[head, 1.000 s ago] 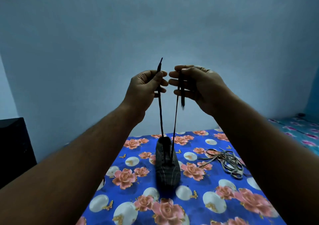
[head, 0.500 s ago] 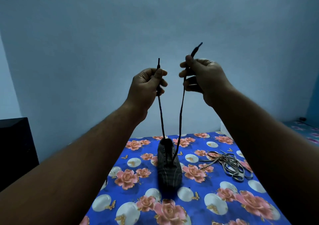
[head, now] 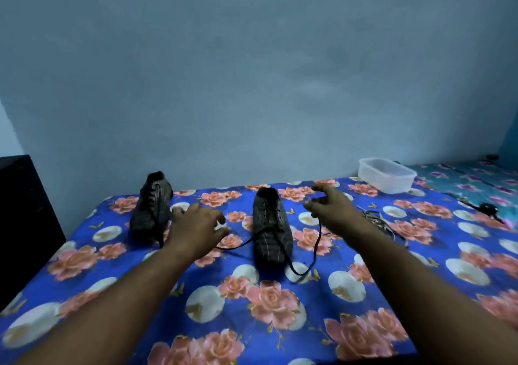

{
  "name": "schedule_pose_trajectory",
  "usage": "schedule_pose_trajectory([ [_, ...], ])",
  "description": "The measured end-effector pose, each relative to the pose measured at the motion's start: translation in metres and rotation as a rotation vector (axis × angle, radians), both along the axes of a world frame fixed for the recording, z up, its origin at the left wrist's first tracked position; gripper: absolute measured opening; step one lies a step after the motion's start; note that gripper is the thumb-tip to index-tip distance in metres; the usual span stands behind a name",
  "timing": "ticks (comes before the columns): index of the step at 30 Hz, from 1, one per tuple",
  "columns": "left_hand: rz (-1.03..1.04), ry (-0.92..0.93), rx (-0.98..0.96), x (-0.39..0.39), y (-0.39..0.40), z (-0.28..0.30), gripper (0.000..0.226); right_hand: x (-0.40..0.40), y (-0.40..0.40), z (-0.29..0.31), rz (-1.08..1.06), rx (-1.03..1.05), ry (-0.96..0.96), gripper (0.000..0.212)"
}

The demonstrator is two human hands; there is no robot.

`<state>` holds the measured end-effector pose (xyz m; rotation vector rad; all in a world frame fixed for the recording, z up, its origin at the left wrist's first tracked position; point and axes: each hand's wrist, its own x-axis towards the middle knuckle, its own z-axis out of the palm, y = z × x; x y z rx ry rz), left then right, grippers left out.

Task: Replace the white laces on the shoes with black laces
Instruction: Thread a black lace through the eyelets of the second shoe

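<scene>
The shoe (head: pixel 271 228) with dark striped fabric stands in the middle of the blue flowered sheet (head: pixel 280 322), its toe pointing toward the person and its opening toward the wall. A black lace (head: pixel 315 252) is threaded through its lower eyelets, and the two loose ends go out to both sides: one end runs left over the sheet and passes under the left hand (head: pixel 196 228), the other makes a loop on the sheet at the right of the toe and rises up to the right hand (head: pixel 332 210). The left hand is over the sheet just beside the shoe, with fingers spread and relaxed; I cannot tell if they touch the lace. The right hand is lifted a little, near the shoe's right side, with fingers loosely curved, and the lace end seems to hang from its thumb and forefinger, but the picture is blurred there, so I cannot tell if it really pinches it. A second shoe (head: pixel 152 209) of the same fabric stands further left, near the edge of the sheet, with a black lace already in its eyelets. Behind the right forearm lies a tangled heap of pale laces (head: pixel 377 221). A clear plastic container (head: pixel 386 174) stands at the far right by the grey-blue wall (head: pixel 252 70). A black box (head: pixel 22 210) is at the left.
</scene>
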<state>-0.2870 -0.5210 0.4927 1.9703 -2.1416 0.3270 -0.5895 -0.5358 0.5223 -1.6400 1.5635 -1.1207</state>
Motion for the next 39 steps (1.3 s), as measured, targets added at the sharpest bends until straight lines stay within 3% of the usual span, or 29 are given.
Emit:
schedule_pose_trajectory([
  [3,-0.042,0.105,-0.087,-0.016,0.0,-0.024,0.037,0.007,0.002,-0.036,-0.045,-0.025,0.015,0.049],
  [5,-0.109,0.152,-0.105,-0.032,0.0,-0.034,0.033,0.014,0.002,-0.055,-0.039,-0.052,0.05,0.043],
  [13,-0.233,0.355,-0.041,-0.074,-0.016,-0.052,0.024,0.029,-0.003,-0.09,0.073,-0.167,0.51,0.017],
  [24,-0.17,0.324,0.023,-0.098,-0.053,-0.05,0.032,0.021,-0.041,-0.091,-0.114,-0.217,0.487,0.02],
  [27,-0.143,0.324,0.038,-0.1,-0.06,-0.05,0.032,0.025,-0.043,-0.105,-0.119,-0.214,0.388,0.019],
  [32,-0.211,0.619,0.067,-0.093,-0.062,-0.057,0.011,0.026,-0.035,-0.121,0.024,-0.26,0.154,0.021],
  [36,-0.253,0.874,0.048,-0.083,-0.059,-0.063,0.023,0.023,-0.036,-0.124,0.087,-0.255,0.145,0.023],
  [39,-0.245,0.936,0.024,-0.073,-0.055,-0.068,0.014,0.021,-0.038,-0.125,0.101,-0.252,0.099,0.021],
])
